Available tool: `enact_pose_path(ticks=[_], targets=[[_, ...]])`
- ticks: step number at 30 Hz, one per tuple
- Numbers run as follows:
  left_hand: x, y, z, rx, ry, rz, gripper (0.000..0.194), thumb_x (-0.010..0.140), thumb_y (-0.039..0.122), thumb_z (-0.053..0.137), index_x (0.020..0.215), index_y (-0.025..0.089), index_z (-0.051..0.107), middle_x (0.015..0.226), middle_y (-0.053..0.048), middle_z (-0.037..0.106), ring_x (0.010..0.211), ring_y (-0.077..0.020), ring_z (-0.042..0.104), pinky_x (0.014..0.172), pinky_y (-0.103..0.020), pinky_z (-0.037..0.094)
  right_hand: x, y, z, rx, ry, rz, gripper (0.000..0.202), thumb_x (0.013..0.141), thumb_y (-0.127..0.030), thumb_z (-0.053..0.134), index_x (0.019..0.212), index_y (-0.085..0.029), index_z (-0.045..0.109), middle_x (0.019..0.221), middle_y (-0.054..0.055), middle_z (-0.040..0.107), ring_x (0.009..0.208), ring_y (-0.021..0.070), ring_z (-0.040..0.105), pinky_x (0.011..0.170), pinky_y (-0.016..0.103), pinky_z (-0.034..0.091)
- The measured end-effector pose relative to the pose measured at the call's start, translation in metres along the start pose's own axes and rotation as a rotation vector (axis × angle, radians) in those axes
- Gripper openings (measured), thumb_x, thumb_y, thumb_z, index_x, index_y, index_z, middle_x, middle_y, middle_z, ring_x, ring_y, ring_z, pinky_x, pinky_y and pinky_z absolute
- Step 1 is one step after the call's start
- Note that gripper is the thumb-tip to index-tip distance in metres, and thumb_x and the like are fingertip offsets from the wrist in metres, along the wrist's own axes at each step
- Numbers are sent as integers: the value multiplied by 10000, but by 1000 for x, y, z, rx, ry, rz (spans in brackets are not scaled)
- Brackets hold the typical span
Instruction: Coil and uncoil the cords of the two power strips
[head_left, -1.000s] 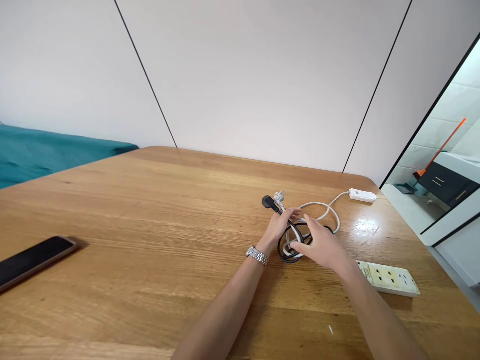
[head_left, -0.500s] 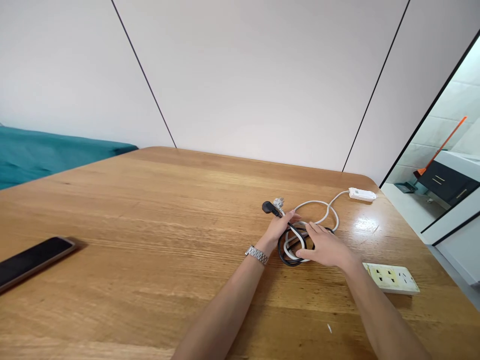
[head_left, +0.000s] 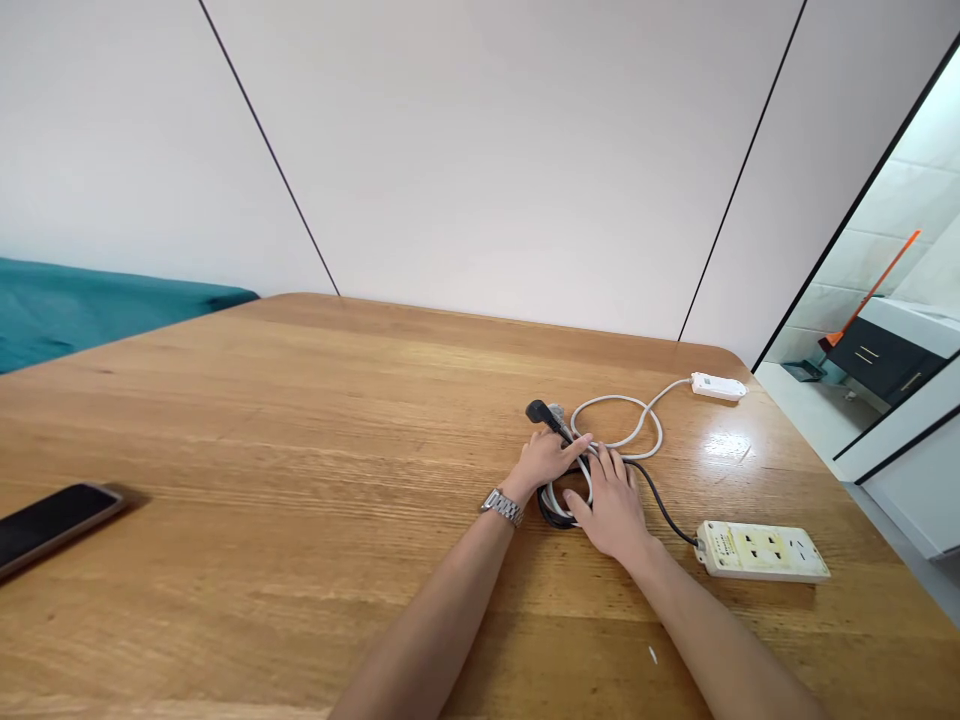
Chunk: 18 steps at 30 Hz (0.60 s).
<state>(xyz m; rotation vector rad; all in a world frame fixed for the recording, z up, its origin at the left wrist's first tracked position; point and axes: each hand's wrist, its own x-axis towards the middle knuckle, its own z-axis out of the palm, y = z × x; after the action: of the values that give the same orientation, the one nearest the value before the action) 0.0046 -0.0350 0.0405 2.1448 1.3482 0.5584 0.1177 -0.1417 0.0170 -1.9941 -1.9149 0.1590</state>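
Observation:
A white cable and a black cable lie in a tangled coil [head_left: 550, 506] on the wooden table. My left hand [head_left: 546, 458], with a metal watch at its wrist, is closed on the cables just below their plugs, its thumb across them. Beyond its fingers, a black plug [head_left: 540, 412] sticks up, and a pale plug [head_left: 556, 411] is partly hidden behind it. My right hand [head_left: 613, 508] rests over the coil's right side, fingers stretched and thumb apart. The black cable runs under it to a yellowed power strip [head_left: 763, 552]. The white cable loops out to a small white power strip [head_left: 718, 387].
A dark phone [head_left: 56, 520] lies on the table [head_left: 300, 430] at the left. Behind the table rises a white panelled wall [head_left: 487, 160]. A teal covered surface [head_left: 112, 310] is at far left. Through the opening at right, an orange-handled broom [head_left: 874, 285] leans near a dark cabinet.
My right hand has slid left over the coil, nearer my left hand. The left thumb now lies over the cables. The view has shifted slightly, showing the black cable's run to the yellowed strip.

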Motion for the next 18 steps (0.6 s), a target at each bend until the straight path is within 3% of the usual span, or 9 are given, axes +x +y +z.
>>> enact_pose_path(ticks=[2, 5, 8, 10, 14, 18], targets=[[-2, 4, -7, 169, -78, 35, 482, 923, 505, 398, 722, 173, 683, 819, -96, 699, 884, -228, 656, 811, -299, 471, 1, 1, -1, -7, 10, 6, 598, 902, -409, 479, 1406, -89, 444, 1533, 176, 343, 1417, 325, 278, 1119, 512, 248], [-9, 13, -21, 220, -109, -22, 457, 917, 482, 408, 772, 160, 697, 866, -133, 706, 864, -262, 666, 779, -340, 485, 1, 2, -2, -18, 22, 9, 589, 901, -409, 478, 1402, -101, 457, 1536, 167, 342, 1415, 319, 289, 1119, 511, 259], [-19, 27, -31, 341, 6, -126, 385, 880, 464, 482, 828, 157, 710, 884, -156, 700, 875, -308, 667, 747, -386, 501, 1, 1, -2, -29, 31, 0, 591, 902, -425, 482, 1381, -78, 487, 1523, 173, 362, 1411, 325, 302, 1124, 507, 271], [-24, 35, -32, 393, 106, -55, 318, 876, 416, 518, 953, 174, 709, 980, -141, 696, 968, -295, 646, 799, -381, 507, 1, 1, -1, -39, 45, -10, 589, 904, -426, 484, 1363, -57, 508, 1505, 180, 391, 1404, 334, 315, 1117, 501, 295], [-26, 36, -14, 396, 67, 298, 404, 897, 392, 535, 1270, 250, 599, 1339, -96, 565, 1255, -270, 484, 1022, -406, 421, 0, 2, 2, -55, 100, -39, 581, 916, -391, 485, 1358, -14, 506, 1442, 208, 471, 1377, 351, 365, 1089, 478, 356], [-23, 21, 12, 464, -15, 370, 400, 951, 470, 409, 1260, 323, 617, 1395, -47, 533, 1350, -313, 372, 1109, -520, 294, -15, 5, -3, -24, 216, -161, 412, 909, -307, 503, 1206, -54, 636, 1253, 199, 636, 1224, 312, 544, 1028, 430, 427]])
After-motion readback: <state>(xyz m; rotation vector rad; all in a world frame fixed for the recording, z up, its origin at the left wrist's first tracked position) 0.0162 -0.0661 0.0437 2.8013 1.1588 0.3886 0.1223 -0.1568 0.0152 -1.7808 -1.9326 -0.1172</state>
